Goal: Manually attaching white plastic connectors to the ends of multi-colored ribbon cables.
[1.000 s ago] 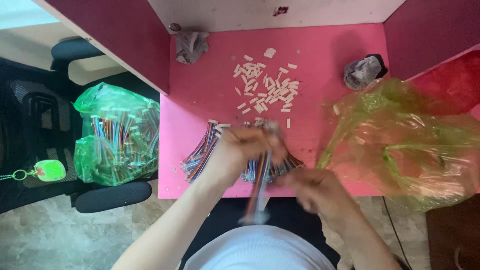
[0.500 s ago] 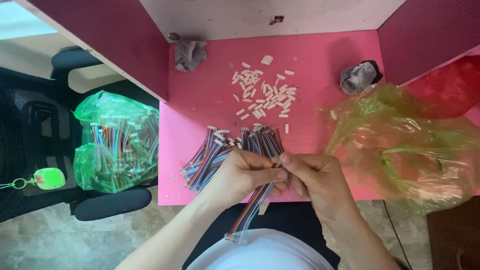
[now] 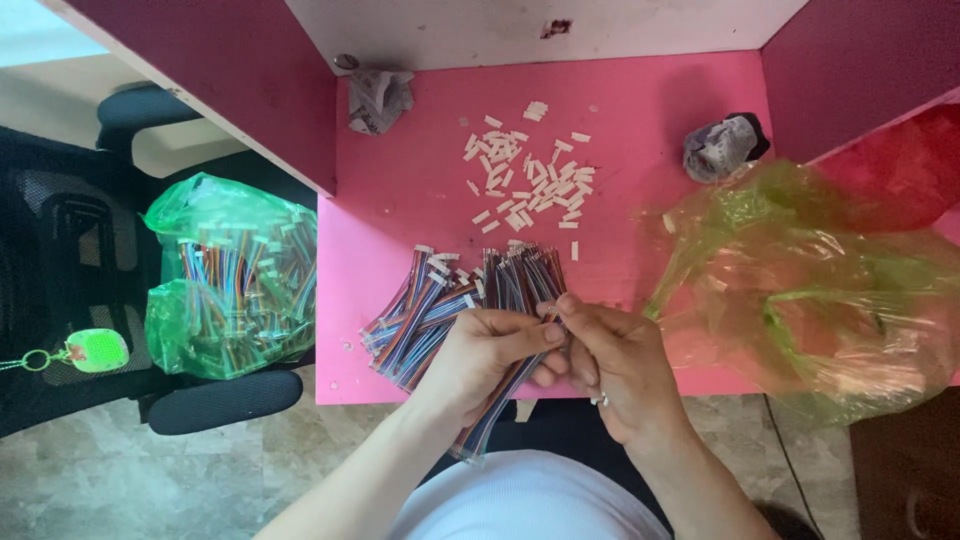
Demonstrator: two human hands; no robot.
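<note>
One pink table [image 3: 420, 200]. Two green bags: empty bag [image 3: 800, 290] at right, wire-filled bag [image 3: 232, 275] on chair at left. Two crumpled wads [image 3: 375, 97] at back. Wire bundles [image 3: 430, 310] fanned on table, count unclear. Left hand [image 3: 485, 355] and right hand [image 3: 615, 360], fingers clamped together on one wire bundle [image 3: 495, 400] at table's near edge. Several dozen white connectors [image 3: 525, 180] scattered mid-table.

The table [image 3: 420, 200] is bright pink, its side walls [image 3: 230, 70] dark maroon and the back panel [image 3: 500, 25] white. The wires [image 3: 430, 310] have stripes of blue, red, orange and grey with white ends. The small connectors [image 3: 525, 175] are white. The left bag [image 3: 230, 275] is green, the right bag [image 3: 800, 290] yellow-green
</note>
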